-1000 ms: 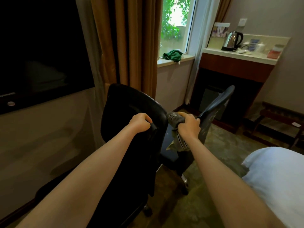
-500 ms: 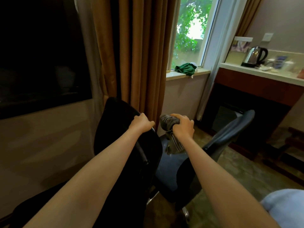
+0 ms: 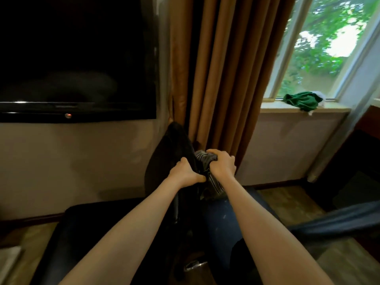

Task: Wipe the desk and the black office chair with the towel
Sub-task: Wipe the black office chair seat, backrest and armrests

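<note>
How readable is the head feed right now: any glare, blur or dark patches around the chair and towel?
Head view: window blown out white in patches; chair lost in deep shadow, edges hard to trace; towel slightly blurred; thin glare streak along the lower edge of the television; wide-angle lens bows the curtain.

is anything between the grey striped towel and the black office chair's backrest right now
Nothing visible. The right hand grips the bunched grey striped towel against the edge of the black office chair's backrest, and the left hand grips that backrest beside it. The brown curtain hangs behind the chair, not between them.
</note>
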A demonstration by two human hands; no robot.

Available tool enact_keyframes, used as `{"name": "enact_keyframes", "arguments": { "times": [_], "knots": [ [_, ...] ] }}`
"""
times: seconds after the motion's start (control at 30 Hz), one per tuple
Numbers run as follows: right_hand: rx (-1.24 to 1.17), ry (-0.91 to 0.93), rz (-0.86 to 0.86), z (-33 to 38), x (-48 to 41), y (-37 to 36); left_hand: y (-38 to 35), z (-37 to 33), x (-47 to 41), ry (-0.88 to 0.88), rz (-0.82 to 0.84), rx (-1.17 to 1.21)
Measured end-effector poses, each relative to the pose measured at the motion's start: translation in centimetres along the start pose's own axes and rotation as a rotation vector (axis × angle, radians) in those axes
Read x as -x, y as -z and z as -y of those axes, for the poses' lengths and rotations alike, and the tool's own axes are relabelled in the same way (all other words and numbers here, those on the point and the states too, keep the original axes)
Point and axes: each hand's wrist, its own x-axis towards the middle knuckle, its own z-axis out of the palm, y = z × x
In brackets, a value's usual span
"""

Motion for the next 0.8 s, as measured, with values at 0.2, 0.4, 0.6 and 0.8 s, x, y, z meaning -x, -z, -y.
{"name": "enact_keyframes", "arguments": {
  "times": [0.2,0.4,0.6,0.8],
  "knots": [
    [-0.063,0.024,-0.031,-0.1,-0.8,-1.1,-0.5,-0.2,2.6,0.033,0.017,-0.005],
    [-0.015,0.307,-0.004,-0.2,-0.8,0.2,0.3,1.0,4.6,0.038,0.107,0.077],
    [0.229,0.587,0.057,-1.5,-1.5,1.4,2.0,2.0,3.8,0.065,0.054,0.238],
    [0.536,0.766,0.039,0.7,-1.9,1.4,1.9,1.2,0.5,0.1,0.068,0.212]
  ]
}}
